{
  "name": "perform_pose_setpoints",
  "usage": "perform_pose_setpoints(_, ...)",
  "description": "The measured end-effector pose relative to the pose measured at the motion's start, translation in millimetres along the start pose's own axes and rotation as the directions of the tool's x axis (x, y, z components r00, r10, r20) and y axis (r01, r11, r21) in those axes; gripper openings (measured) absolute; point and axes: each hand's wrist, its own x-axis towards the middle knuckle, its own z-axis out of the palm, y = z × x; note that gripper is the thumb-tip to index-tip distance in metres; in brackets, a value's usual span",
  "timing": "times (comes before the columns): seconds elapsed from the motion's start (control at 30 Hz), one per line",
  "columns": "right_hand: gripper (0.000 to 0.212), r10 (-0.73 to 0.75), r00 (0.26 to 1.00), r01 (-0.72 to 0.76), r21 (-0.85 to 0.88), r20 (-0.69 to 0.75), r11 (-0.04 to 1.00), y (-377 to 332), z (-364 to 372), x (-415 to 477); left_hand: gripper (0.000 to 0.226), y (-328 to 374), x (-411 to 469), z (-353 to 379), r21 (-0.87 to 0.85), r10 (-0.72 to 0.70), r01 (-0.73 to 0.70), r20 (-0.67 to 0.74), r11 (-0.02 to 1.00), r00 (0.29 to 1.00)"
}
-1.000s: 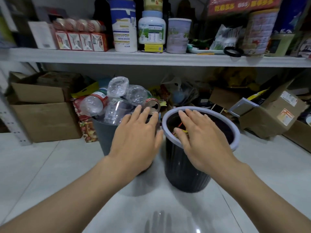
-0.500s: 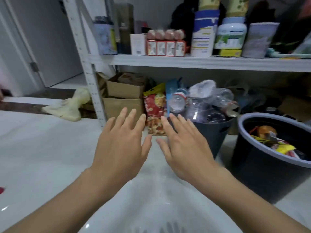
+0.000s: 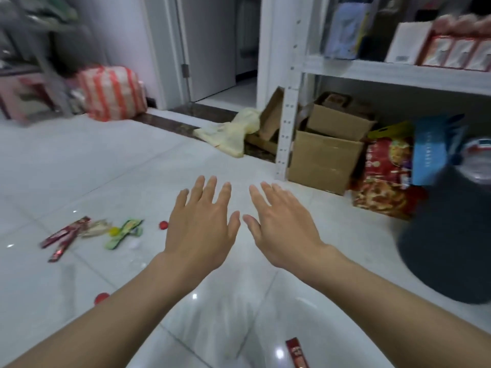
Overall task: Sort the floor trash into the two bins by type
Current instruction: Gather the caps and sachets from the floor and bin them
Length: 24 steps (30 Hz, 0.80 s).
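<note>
My left hand (image 3: 200, 229) and my right hand (image 3: 281, 229) hover side by side over the white floor, fingers spread, holding nothing. On the floor to the left lie two red wrappers (image 3: 63, 237), a pale wrapper (image 3: 95, 227), a green wrapper (image 3: 123, 233), a yellow cap (image 3: 114, 231) and a red cap (image 3: 163, 225). Another red cap (image 3: 101, 297) lies beside my left forearm. A red wrapper (image 3: 297, 352) lies near the bottom edge. A dark bin (image 3: 449, 251) holding plastic bottles (image 3: 478, 160) stands at the right edge. The second bin is out of view.
A white metal shelf (image 3: 398, 73) runs along the right, with cardboard boxes (image 3: 324, 155), a red snack bag (image 3: 385, 181) and a blue bag (image 3: 430, 152) beneath it. A yellow cloth (image 3: 231, 134) lies by the doorway. A striped sack (image 3: 111, 91) sits at the far left.
My view has swung left, away from the two bins toward the floor trash. Both hands left the bin rims and now hover empty over the floor; the white-rimmed bin is out of view.
</note>
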Motion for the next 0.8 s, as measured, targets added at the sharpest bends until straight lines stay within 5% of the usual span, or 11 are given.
perform_pose_setpoints(0.53,0.06,-0.153,0.964,0.149,0.036,0.218,0.988,-165.2,107.0,89.7,0.064,-203.9,-47.0,93.2,-0.021,-0.291,0.303,0.224,0.953,0.93)
perform_pose_setpoints(0.8,0.06,-0.181,0.938,0.18,0.033,0.295,0.983,-193.8,141.2,99.9,0.063,-241.9,-84.3,171.3,-0.065,-0.338,0.418,0.482,0.906,0.808)
